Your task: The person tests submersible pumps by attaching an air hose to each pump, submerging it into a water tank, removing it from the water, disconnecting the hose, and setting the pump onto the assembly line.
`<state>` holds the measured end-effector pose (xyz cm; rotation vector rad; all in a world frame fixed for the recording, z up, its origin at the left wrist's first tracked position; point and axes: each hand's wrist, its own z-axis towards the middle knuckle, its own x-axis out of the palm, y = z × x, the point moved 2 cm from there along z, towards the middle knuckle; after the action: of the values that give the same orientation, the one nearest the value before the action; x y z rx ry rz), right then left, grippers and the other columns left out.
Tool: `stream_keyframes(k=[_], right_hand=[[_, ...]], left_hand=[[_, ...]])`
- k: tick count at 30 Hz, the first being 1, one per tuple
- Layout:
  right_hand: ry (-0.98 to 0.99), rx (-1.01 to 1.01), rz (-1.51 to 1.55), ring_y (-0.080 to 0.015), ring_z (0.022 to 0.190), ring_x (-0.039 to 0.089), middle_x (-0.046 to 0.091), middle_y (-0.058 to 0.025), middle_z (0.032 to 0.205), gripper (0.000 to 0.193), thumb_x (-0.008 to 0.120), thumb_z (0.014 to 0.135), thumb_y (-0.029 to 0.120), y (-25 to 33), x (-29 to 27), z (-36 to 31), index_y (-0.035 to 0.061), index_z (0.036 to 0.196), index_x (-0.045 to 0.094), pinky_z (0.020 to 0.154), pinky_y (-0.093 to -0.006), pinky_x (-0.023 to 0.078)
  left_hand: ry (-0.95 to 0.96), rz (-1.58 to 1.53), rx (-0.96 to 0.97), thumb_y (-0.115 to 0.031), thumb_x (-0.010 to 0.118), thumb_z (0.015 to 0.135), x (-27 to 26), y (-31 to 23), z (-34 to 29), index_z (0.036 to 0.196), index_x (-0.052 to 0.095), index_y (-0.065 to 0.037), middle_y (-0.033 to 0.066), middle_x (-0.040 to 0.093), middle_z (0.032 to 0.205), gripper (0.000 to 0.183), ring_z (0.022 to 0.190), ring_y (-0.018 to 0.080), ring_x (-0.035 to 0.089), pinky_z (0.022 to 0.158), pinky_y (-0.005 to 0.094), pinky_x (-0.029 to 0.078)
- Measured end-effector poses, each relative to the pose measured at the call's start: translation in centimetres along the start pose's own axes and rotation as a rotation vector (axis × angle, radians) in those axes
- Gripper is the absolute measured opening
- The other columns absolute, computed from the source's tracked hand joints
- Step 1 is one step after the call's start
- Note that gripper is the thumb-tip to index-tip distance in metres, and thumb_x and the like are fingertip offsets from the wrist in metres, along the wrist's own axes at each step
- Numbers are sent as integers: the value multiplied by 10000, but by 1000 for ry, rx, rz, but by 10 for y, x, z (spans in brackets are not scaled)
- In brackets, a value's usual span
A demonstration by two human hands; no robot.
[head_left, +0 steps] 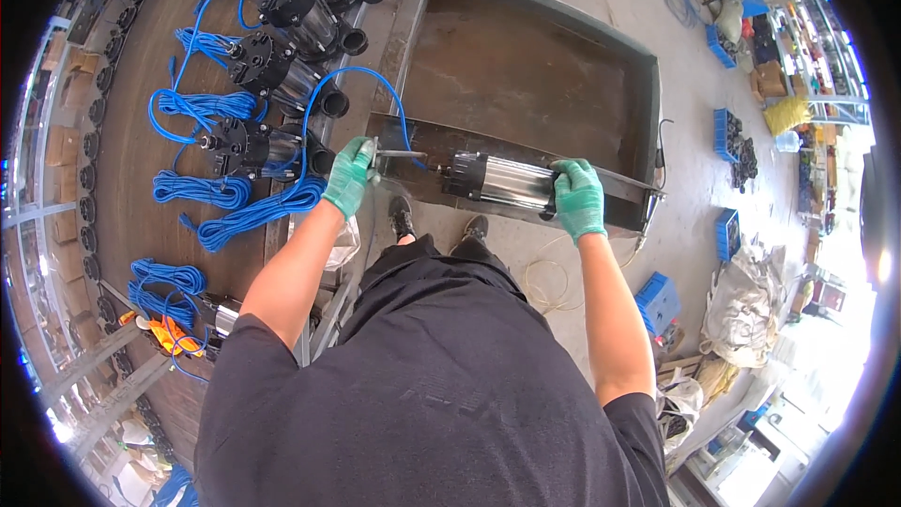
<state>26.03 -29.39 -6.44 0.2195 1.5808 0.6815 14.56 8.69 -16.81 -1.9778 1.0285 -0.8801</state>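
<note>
A shiny steel cylindrical pump motor [511,182] with black ends lies on its side on a dark metal ledge [507,145] at the near edge of a tank. My right hand [579,199], in a green glove, is wrapped round its right end. My left hand [349,178], gloved alike, closes on a grey metal piece [377,158] from which a thin rod points at the motor's left end. What exactly this piece is, I cannot make out. A blue cable [380,77] arches from the bench over to the motor's left end.
Behind the ledge is a wide rectangular metal tank [648,94] with a brown inside. Along the bench [141,216] on my left stand several similar pumps [272,70] with coiled blue cables [263,213]. Blue crates [657,302] and sacks [746,305] are on the floor to the right.
</note>
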Motion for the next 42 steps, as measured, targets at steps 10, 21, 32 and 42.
stream_keyframes(k=[10, 21, 32, 42], right_hand=[[3, -1, 3, -347, 1028, 603, 664, -130, 1040, 178, 604, 868, 39, 4, 2, 0, 50, 1003, 719, 924, -430, 499], [5, 79, 360, -287, 1071, 634, 686, -124, 1102, 236, 619, 976, 185, -12, -10, 4, 49, 1153, 694, 974, -342, 477], [578, 427, 226, -209, 862, 659, 714, -123, 1027, 438, 683, 967, 313, -121, -26, -21, 21, 1281, 593, 791, -346, 537], [390, 70, 226, -195, 768, 601, 687, -52, 916, 348, 764, 917, 235, -154, 4, -32, 15, 1161, 648, 717, -361, 501]], left_hand=[[-232, 107, 53, -261, 539, 1060, -21, 16, 34, 1132, 598, -132, -17, 537, 754, 160, 550, 74, 478, 458, 260, 434], [-168, 669, 190, -233, 584, 1023, -3, -14, -8, 1332, 620, -125, 64, 684, 771, 329, 597, 121, 602, 566, 304, 504], [190, 1606, 685, -453, 778, 801, 125, -9, -61, 1489, 477, -172, 175, 644, 1073, 802, 979, 362, 642, 879, 460, 525], [152, 1612, 552, -450, 786, 776, 136, -15, -64, 1444, 532, -174, 178, 646, 1087, 766, 982, 366, 646, 856, 462, 524]])
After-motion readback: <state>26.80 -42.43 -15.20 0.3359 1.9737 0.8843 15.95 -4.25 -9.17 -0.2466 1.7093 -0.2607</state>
